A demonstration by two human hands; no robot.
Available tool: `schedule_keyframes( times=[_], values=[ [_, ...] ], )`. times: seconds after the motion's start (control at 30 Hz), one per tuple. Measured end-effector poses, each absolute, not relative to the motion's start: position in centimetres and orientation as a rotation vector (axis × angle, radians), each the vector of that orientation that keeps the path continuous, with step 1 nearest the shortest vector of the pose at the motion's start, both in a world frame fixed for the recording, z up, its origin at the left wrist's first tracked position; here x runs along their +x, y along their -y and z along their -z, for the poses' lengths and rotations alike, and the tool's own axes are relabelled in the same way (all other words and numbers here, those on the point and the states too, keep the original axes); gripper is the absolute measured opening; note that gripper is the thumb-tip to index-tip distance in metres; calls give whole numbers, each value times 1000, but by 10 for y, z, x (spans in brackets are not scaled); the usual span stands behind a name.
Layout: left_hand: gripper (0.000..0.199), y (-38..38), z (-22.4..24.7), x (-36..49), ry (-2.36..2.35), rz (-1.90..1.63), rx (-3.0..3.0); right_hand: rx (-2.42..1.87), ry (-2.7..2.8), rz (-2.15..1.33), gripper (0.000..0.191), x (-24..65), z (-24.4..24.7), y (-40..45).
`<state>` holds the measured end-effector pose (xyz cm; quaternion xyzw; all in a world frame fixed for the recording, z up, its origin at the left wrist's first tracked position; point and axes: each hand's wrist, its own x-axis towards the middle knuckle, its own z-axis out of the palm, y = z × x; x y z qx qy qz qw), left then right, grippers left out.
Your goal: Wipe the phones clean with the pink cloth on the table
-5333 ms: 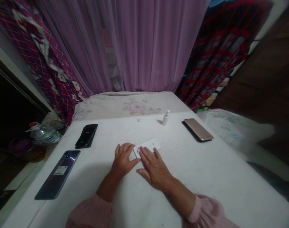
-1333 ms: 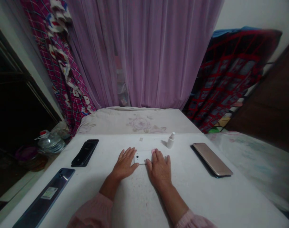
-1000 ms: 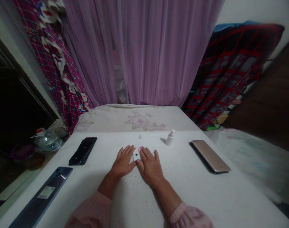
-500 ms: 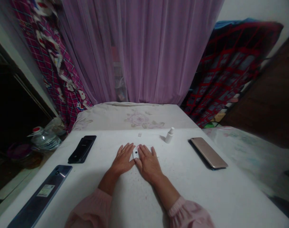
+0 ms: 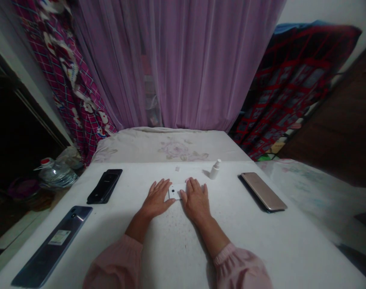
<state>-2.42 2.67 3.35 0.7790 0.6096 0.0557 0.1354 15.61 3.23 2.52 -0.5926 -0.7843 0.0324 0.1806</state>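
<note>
A white phone [image 5: 176, 191] lies back up on the white table, its camera showing between my hands. At its left end my left hand [image 5: 156, 198] rests palm down, fingers spread, thumb near the phone's lower edge. My right hand [image 5: 196, 200] lies flat over the phone's right part and hides it, with a bit of pink showing by the fingertips. Both hands have their fingers stretched out. Beyond them is a small pale square [image 5: 177, 169], and a white spray bottle [image 5: 215, 169] stands to the right of it.
Dark phones [image 5: 105, 186] lie overlapping at the left, with a large blue-grey phone [image 5: 55, 245] nearer me. A gold phone [image 5: 263, 191] rests on a darker one at the right. Purple curtains [image 5: 189, 64] hang behind the table. A water bottle [image 5: 57, 175] stands off its left side.
My right hand has slid to the right, away from my left hand, so more of the white phone shows between them. My left hand has hardly moved.
</note>
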Motion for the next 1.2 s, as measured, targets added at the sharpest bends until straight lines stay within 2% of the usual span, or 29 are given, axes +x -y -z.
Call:
schedule_keyframes(
  times=[0.23, 0.53, 0.87, 1.2],
  values=[
    [59, -26, -35, -23, -1787, -145, 2269, -1453, 2364, -147, 51, 141, -26, -26],
    [63, -27, -39, -24, -1761, -143, 2234, -1728, 2108, -77, 42, 163, -29, -36],
    [57, -26, -35, -24, -1800, -173, 2263, -1434, 2318, -141, 39, 125, -31, -34],
    [62, -24, -37, -22, -1806, -140, 2264, -1725, 2202, -77, 41, 164, -36, -37]
  ],
)
